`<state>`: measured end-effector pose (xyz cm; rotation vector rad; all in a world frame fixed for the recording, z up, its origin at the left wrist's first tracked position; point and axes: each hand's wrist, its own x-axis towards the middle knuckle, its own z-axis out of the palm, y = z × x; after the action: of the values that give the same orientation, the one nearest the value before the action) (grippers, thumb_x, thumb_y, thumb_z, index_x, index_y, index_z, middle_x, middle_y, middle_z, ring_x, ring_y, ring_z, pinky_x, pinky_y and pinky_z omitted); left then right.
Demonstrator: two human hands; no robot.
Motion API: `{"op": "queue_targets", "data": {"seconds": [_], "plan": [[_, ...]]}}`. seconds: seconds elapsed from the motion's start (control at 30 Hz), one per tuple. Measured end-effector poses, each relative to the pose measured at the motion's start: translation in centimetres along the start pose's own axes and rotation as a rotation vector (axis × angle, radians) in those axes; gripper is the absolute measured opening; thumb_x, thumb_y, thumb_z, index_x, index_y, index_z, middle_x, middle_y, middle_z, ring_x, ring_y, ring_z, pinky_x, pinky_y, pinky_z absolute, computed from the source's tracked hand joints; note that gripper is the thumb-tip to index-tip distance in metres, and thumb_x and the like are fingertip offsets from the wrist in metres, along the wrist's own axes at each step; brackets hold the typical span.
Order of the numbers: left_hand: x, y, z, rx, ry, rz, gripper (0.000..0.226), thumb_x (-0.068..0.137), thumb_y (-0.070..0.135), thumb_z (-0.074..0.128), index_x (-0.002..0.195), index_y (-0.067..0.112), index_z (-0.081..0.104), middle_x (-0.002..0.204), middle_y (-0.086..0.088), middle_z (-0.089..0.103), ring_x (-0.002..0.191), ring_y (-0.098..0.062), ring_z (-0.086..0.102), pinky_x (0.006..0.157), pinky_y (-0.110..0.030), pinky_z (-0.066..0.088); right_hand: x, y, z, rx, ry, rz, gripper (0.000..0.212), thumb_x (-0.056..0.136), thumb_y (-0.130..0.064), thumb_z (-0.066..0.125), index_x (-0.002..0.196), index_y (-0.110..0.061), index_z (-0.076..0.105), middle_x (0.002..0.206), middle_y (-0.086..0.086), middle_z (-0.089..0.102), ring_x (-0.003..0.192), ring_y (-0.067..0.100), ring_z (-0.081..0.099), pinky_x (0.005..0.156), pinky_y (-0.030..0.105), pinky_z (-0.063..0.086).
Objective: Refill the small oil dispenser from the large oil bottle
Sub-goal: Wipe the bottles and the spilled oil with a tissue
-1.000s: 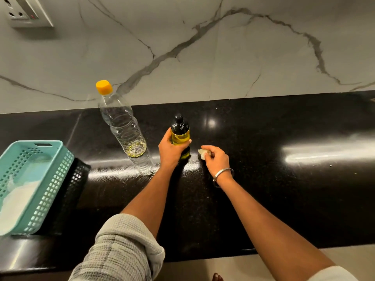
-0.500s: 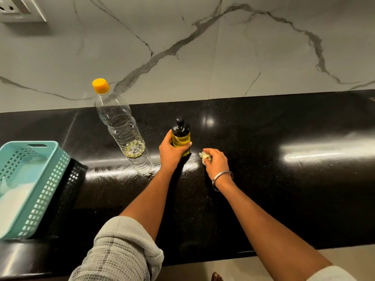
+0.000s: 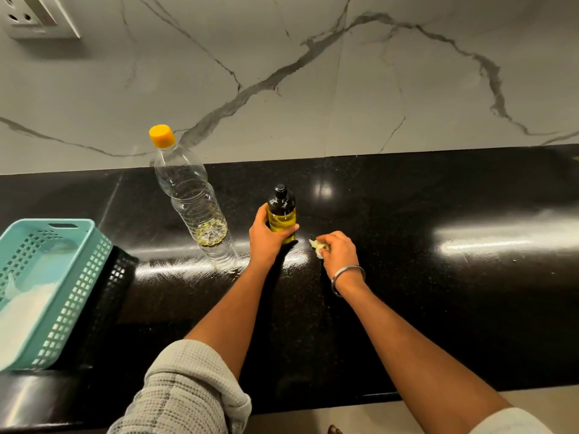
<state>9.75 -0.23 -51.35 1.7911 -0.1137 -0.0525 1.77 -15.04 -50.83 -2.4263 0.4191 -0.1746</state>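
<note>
The small oil dispenser (image 3: pixel 282 213), dark-topped with yellow oil in it, stands upright on the black counter (image 3: pixel 407 292). My left hand (image 3: pixel 266 239) is wrapped around its lower body. To its left stands the large clear oil bottle (image 3: pixel 191 195) with its orange cap (image 3: pixel 161 136) on and a little yellow oil at the bottom. My right hand (image 3: pixel 336 250) rests on the counter just right of the dispenser, fingers closed on a small crumpled whitish wad (image 3: pixel 317 245), probably tissue.
A teal plastic basket (image 3: pixel 75 277) with something white inside sits at the left, over a black basket (image 3: pixel 116 277). The marble backsplash (image 3: pixel 313 89) rises behind the counter, with a wall socket (image 3: pixel 37 20) at top left. The counter's front edge runs near my elbows.
My right hand with the wad has slid a little to the right, away from the dispenser. My left hand keeps its hold on the dispenser. The view has shifted slightly.
</note>
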Motion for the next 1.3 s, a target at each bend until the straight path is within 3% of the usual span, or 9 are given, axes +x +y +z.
{"op": "queue_targets", "data": {"seconds": [0.17, 0.3, 0.47, 0.6, 0.83, 0.97, 1.03, 1.13, 1.3], "plan": [[-1.1, -0.2, -1.9, 0.159, -0.086, 0.003, 0.108, 0.061, 0.041, 0.087, 0.149, 0.028, 0.026, 0.147, 0.004, 0.043, 0.134, -0.012, 0.042, 0.109, -0.032, 0.037, -0.4, -0.7, 0.7, -0.060, -0.024, -0.025, 0.025, 0.087, 0.001, 0.057, 0.108, -0.004, 0.069, 0.108, 0.009, 0.060, 0.102, 0.024, 0.055, 0.093, 0.031, 0.047], [-3.8, -0.3, -4.4, 0.397, -0.071, 0.128, 0.070, 0.089, 0.034, 0.067, 0.149, 0.020, 0.034, 0.149, -0.002, 0.042, 0.137, -0.015, 0.037, 0.111, -0.031, 0.033, -1.6, -2.6, 1.8, -0.101, -0.064, -0.057, 0.022, 0.093, -0.010, 0.053, 0.108, -0.007, 0.069, 0.103, 0.012, 0.059, 0.101, 0.026, 0.054, 0.087, 0.030, 0.046], [-7.4, -2.6, -9.4, 0.539, -0.001, 0.172, 0.042, 0.097, 0.022, 0.053, 0.139, 0.018, 0.049, 0.138, -0.003, 0.054, 0.128, -0.020, 0.048, 0.108, -0.040, 0.039, -3.1, -5.0, 3.4, -0.219, -0.108, -0.151, 0.028, 0.097, -0.009, 0.045, 0.116, -0.007, 0.066, 0.106, 0.014, 0.055, 0.106, 0.029, 0.047, 0.088, 0.034, 0.043], [-10.0, -4.0, -13.8, 0.614, 0.159, 0.142, 0.038, 0.095, 0.012, 0.050, 0.133, 0.014, 0.055, 0.130, -0.006, 0.059, 0.120, -0.022, 0.053, 0.105, -0.041, 0.041, -4.7, -7.3, 5.3, -0.255, -0.130, -0.226, 0.036, 0.092, 0.004, 0.043, 0.124, -0.006, 0.056, 0.116, 0.013, 0.050, 0.110, 0.030, 0.043, 0.094, 0.036, 0.042], [-13.4, -5.8, -20.0, 0.752, 0.317, 0.010, 0.039, 0.095, 0.010, 0.047, 0.132, 0.015, 0.056, 0.134, -0.004, 0.058, 0.128, -0.021, 0.050, 0.110, -0.045, 0.034, -8.1, -13.8, 10.2, -0.209, -0.272, -0.355, 0.039, 0.087, 0.009, 0.043, 0.122, -0.005, 0.052, 0.124, 0.012, 0.043, 0.120, 0.031, 0.036, 0.099, 0.035, 0.038], [-14.0, -5.7, -21.1, 0.761, 0.347, -0.010, 0.039, 0.095, 0.010, 0.046, 0.132, 0.015, 0.056, 0.133, -0.004, 0.058, 0.127, -0.020, 0.050, 0.110, -0.045, 0.033, -10.3, -16.6, 12.5, -0.244, -0.433, -0.486, 0.021, 0.094, -0.004, 0.041, 0.107, -0.004, 0.058, 0.112, 0.014, 0.045, 0.111, 0.024, 0.040, 0.091, 0.034, 0.036], [-14.0, -5.5, -20.9, 0.757, 0.342, -0.014, 0.039, 0.096, 0.011, 0.046, 0.133, 0.015, 0.055, 0.135, -0.003, 0.057, 0.129, -0.019, 0.048, 0.112, -0.044, 0.031, -10.7, -16.2, 12.2, -0.270, -0.458, -0.590, 0.027, 0.093, -0.004, 0.043, 0.115, -0.003, 0.058, 0.116, 0.014, 0.046, 0.113, 0.027, 0.041, 0.093, 0.036, 0.038], [-13.9, -5.2, -20.2, 0.738, 0.323, -0.013, 0.039, 0.096, 0.009, 0.046, 0.134, 0.014, 0.054, 0.137, -0.004, 0.056, 0.131, -0.019, 0.046, 0.114, -0.042, 0.028, -10.1, -12.9, 10.3, -0.318, -0.351, -0.617, 0.032, 0.093, -0.002, 0.044, 0.123, -0.003, 0.055, 0.124, 0.013, 0.044, 0.117, 0.031, 0.039, 0.096, 0.041, 0.041], [-14.3, -5.3, -20.2, 0.725, 0.301, -0.011, 0.041, 0.096, 0.008, 0.046, 0.136, 0.016, 0.053, 0.139, -0.002, 0.054, 0.133, -0.017, 0.044, 0.115, -0.042, 0.026, -7.6, -7.7, 6.6, -0.286, -0.072, -0.255, 0.026, 0.091, 0.002, 0.045, 0.112, 0.000, 0.060, 0.116, 0.017, 0.047, 0.100, 0.029, 0.044, 0.092, 0.043, 0.044]]}}
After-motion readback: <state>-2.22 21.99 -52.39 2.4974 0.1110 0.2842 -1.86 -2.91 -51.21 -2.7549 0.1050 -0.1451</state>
